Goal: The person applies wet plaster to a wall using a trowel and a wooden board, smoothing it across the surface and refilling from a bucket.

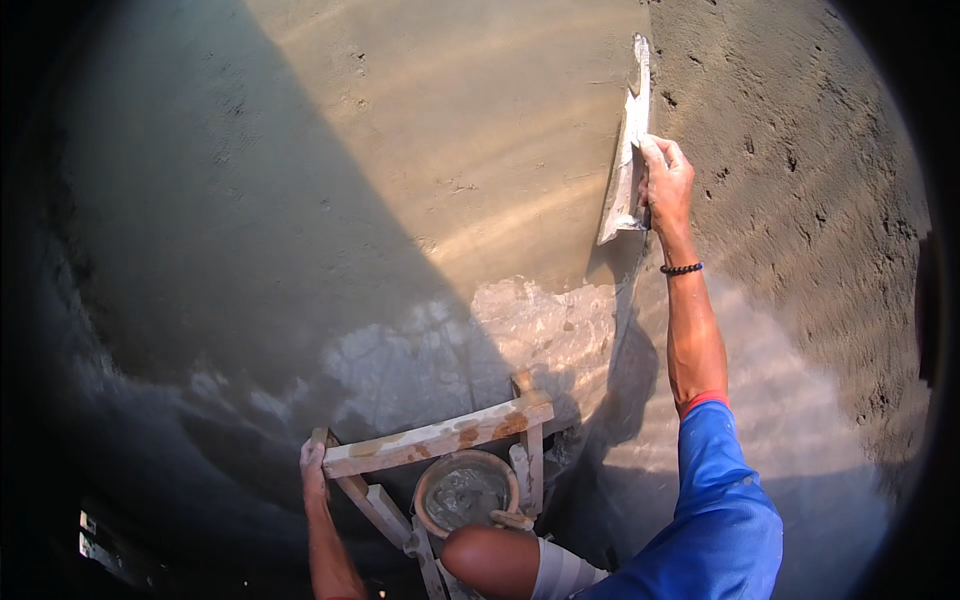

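Note:
My right hand (667, 185), arm stretched up and away, is closed round the handle of a long, pale plastering float (627, 150) crusted with plaster. The float is seen nearly edge-on at the smooth plastered wall (480, 130), beside the line where it meets a rougher surface. Whether its whole face touches the wall cannot be made out. At the lower left, my left hand (313, 468) grips the end of a wooden frame (430, 440) by its stained top bar; its fingers are partly hidden. Just below that bar sits a round bucket (513, 485) of wet grey plaster.
A rough, pitted plaster surface (800, 170) lies right of the vertical edge. Lower down, a wet, shiny patch (545, 310) spreads over the wall. My bent knee (490, 560) is close to the bucket. A broad shadow covers the left side.

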Motion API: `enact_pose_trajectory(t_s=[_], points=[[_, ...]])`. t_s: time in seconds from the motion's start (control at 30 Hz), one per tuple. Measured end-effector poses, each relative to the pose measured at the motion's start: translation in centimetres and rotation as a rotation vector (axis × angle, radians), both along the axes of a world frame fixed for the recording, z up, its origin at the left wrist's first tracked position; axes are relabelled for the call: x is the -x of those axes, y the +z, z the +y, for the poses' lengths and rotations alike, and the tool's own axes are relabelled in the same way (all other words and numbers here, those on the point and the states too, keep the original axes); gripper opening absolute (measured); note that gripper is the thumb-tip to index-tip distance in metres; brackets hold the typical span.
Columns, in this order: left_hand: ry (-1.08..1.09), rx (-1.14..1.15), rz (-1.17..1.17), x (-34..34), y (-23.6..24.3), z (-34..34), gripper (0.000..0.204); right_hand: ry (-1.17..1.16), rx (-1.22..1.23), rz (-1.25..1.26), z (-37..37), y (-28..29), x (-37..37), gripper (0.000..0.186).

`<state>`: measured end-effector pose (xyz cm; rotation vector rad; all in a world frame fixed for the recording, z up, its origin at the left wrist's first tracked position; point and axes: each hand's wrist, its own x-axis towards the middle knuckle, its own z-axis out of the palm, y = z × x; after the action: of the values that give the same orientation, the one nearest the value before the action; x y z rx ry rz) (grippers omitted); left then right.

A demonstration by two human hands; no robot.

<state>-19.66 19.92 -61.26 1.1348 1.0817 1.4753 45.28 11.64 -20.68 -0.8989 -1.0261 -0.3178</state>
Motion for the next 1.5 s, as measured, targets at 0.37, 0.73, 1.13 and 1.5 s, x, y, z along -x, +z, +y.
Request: enact_pose_trajectory(t_s=[0.37,0.73,1.13,1.5], points=[[0.077,0.033,0.083,-0.5,1.0,-1.7,0.044,-0.064,0.162,-0.182,4.6,-2.3,12.7,0.034],[0.106,-0.006,0.012,0.2,0.8,-1.0,0.046,0.319,0.285,-0.583,2.1,-10.0,28.8,0.038],[0.082,0.014,0.014,-0.5,1.0,-1.0,0.045,0.099,0.625,-0.957,3.9,-13.5,31.3,0.035],[0.110,0.020,0.028,-0.6,1.3,-1.8,0.048,-0.316,0.261,-0.866,5.0,7.5,17.4,0.035]])
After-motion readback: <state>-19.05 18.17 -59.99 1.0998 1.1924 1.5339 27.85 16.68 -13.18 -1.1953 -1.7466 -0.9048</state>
